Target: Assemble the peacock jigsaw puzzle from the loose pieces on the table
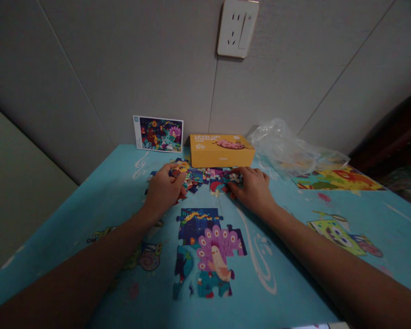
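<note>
Loose jigsaw puzzle pieces (194,180) lie in a pile in front of the yellow box. My left hand (165,188) is at the pile's left side, its thumb and fingers curled around a puzzle piece (182,169). At the right side of the pile, my right hand (252,188) has thumb and forefinger closed about another puzzle piece (235,178). Whether either piece is lifted off the table I cannot tell. Nearer to me, between my forearms, lies a joined puzzle section (205,251) with a pink peacock-like figure on dark blue and teal.
A picture card (160,134) leans on the wall beside the yellow puzzle box (222,151). To the right are a crumpled clear plastic bag (284,144) and a yellow-orange printed sheet (342,179). A blue cartoon-print cloth (287,292) covers the table. A socket (239,28) is on the wall.
</note>
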The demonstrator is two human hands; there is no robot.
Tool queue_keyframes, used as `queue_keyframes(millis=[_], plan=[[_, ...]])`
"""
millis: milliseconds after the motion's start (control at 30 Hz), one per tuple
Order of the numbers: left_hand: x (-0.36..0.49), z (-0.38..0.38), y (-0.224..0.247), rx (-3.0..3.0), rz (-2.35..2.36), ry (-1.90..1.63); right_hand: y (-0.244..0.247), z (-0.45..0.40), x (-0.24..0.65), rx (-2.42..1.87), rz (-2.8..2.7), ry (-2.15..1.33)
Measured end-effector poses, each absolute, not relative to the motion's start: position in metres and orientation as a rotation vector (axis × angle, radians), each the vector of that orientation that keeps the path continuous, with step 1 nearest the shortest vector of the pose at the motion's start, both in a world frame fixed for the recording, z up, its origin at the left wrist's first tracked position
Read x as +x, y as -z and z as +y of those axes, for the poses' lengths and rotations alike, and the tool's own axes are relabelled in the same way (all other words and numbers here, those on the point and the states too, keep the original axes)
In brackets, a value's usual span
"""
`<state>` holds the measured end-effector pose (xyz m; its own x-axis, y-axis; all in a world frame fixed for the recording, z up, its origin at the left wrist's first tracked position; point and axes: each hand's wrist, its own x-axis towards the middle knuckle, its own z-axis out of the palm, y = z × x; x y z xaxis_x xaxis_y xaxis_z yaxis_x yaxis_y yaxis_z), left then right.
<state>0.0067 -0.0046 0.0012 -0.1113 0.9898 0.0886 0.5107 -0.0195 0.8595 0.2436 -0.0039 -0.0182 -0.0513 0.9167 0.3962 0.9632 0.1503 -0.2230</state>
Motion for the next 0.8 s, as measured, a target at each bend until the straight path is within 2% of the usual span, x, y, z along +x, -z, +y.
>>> queue_keyframes(millis=[233, 467, 633, 800], plan=[[0.009, -0.007, 0.002, 1.701, 1.507, -1.125, 0.019, -0.001, 0.247, -1.659, -1.954, 0.091], [0.01, -0.007, 0.008, 1.878, 1.282, -1.083, 0.01, -0.007, 0.238, -1.322, -1.809, -0.256], [0.013, -0.01, 0.009, 1.963, 1.143, -1.001, 0.013, -0.019, 0.222, -1.08, -1.66, -0.711], [0.015, -0.014, 0.007, 1.93, 1.088, -0.901, 0.011, -0.025, 0.216, -1.101, -1.705, -0.761]])
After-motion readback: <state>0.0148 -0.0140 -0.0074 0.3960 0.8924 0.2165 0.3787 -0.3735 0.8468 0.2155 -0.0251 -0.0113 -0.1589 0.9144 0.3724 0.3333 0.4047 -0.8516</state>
